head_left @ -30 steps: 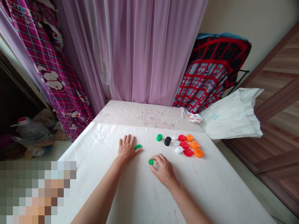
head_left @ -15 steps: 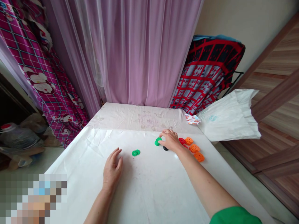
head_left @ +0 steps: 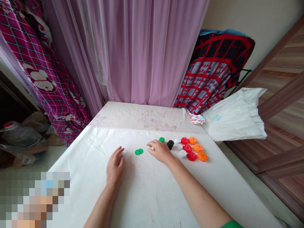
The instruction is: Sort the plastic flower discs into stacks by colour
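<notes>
My left hand (head_left: 115,166) rests on the white table covering (head_left: 142,196), its fingers loosely spread and nothing in them. To its right lie overlapping green crocheted-looking discs (head_left: 139,152). My right hand (head_left: 158,151) hovers just right of these discs, thumb and fingers apart and holding nothing visible. Beyond its fingers lies a single green disc (head_left: 161,139). Next to my right hand sits a black disc (head_left: 170,144), and others may be hidden beneath the hand. Further right are white pieces (head_left: 182,153), a column of red discs (head_left: 187,148) and a column of orange discs (head_left: 198,148).
A small patterned paper piece (head_left: 197,119) lies at the table's back right. Beside it a white bag (head_left: 235,117) hangs over the right edge. Purple curtains (head_left: 147,50) border the back. A clear bottle with a red cap (head_left: 22,136) stands off to the left.
My right hand has let go of a green disc, leaving it at the back, and moved left and nearer towards the overlapping green discs. The left hand has hardly moved.
</notes>
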`<state>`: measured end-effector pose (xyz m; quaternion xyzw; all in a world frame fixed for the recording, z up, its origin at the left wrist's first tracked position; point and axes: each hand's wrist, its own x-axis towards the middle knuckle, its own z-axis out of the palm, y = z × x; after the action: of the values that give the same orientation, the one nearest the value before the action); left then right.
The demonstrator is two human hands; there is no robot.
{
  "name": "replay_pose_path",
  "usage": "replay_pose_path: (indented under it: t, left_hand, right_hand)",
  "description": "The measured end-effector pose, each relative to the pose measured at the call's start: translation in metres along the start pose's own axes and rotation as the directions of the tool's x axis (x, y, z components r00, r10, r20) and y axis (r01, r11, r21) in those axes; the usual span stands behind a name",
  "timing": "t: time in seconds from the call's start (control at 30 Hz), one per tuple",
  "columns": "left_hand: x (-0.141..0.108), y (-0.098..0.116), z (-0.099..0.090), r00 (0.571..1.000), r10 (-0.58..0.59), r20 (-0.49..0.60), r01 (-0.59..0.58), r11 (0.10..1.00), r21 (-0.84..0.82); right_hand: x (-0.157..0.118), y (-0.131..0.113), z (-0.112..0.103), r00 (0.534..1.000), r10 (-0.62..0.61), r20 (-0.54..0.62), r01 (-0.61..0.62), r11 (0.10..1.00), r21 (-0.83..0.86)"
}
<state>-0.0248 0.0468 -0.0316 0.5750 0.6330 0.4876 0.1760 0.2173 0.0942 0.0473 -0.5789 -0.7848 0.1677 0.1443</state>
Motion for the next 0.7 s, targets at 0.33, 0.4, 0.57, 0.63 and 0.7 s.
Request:
replay_pose_path:
  t: [0.33, 0.4, 0.57, 0.63, 0.7]
  left_hand:
    - [0.001, 0.001, 0.002, 1.0, 0.01, 0.008, -0.01, 1.0, 0.003]
    - [0.001, 0.002, 0.001, 1.0, 0.012, 0.013, -0.012, 1.0, 0.011]
    - [0.0, 0.005, 0.001, 1.0, 0.014, 0.014, -0.014, 1.0, 0.023]
    - [0.0, 0.006, 0.0, 1.0, 0.019, 0.024, -0.02, 0.999, 0.034]
    - [0.0, 0.007, 0.0, 0.999, 0.028, 0.035, -0.029, 0.998, 0.047]
  right_hand:
    - [0.009, -0.035, 0.026, 0.989, 0.053, 0.14, -0.028, 0.984, -0.176]
    - [0.008, -0.034, 0.022, 0.987, 0.067, 0.148, -0.033, 0.975, -0.218]
    - [0.007, -0.01, -0.007, 0.996, 0.093, 0.011, -0.087, 0.963, -0.255]
    - [0.009, 0.007, -0.024, 0.991, 0.105, -0.086, -0.124, 0.959, -0.256]
    - [0.012, 0.023, -0.038, 0.979, 0.127, -0.158, -0.165, 0.951, -0.261]
